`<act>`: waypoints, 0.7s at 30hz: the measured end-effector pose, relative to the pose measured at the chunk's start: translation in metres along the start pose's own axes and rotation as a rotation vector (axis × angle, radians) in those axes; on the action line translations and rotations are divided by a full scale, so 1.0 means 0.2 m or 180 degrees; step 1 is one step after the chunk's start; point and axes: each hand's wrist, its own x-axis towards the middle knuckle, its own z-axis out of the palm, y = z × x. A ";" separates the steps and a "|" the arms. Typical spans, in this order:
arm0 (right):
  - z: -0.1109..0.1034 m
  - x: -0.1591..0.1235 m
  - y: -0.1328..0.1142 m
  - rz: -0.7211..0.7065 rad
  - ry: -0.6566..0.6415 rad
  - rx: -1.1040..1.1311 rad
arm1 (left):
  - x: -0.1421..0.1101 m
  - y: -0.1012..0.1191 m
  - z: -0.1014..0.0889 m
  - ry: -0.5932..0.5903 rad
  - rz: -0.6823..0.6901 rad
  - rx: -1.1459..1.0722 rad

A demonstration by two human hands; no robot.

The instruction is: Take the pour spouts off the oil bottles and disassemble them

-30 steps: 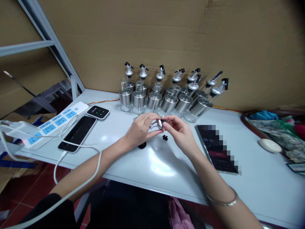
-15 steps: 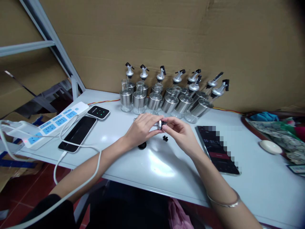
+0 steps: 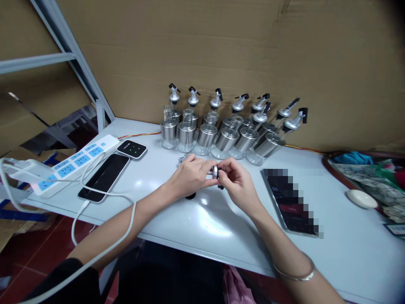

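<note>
Between my hands, just above the table, is a silver pour spout [image 3: 214, 172] with a black part at its right end. My left hand [image 3: 190, 175] is closed around its silver side. The fingers of my right hand [image 3: 238, 182] pinch the black end. Small black pieces [image 3: 220, 186] show under the hands, and a dark round piece [image 3: 190, 196] lies below my left hand. Silver parts [image 3: 187, 158] lie partly hidden behind that hand. Beyond stand several glass bottles with steel sleeves; a front bottle [image 3: 186, 133] has a bare neck, while others carry spouts [image 3: 216, 99].
At left lie a power strip [image 3: 74, 162], a black phone [image 3: 104, 177], a small device with green lights [image 3: 132, 149] and a white cable [image 3: 131, 211]. On the right are a large dark phone [image 3: 284, 198], a pale oval dish [image 3: 361, 198] and a basket [image 3: 329, 166].
Both hands have lowered slightly with the spout, now partly covering the small black pieces. The view has shifted a little. The bottles stand as before.
</note>
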 end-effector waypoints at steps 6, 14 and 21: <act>0.01 0.00 -0.02 -0.0086 0.0146 0.0039 | 0.01 -0.06 -0.04 -0.0530 0.0082 -0.0346; -0.01 0.00 -0.02 -0.0284 0.0238 -0.0165 | 0.04 -0.07 -0.08 -0.0737 -0.0053 -0.0875; 0.00 0.01 -0.01 -0.0352 0.0316 -0.0193 | 0.03 -0.07 -0.08 -0.1043 -0.0326 -0.1041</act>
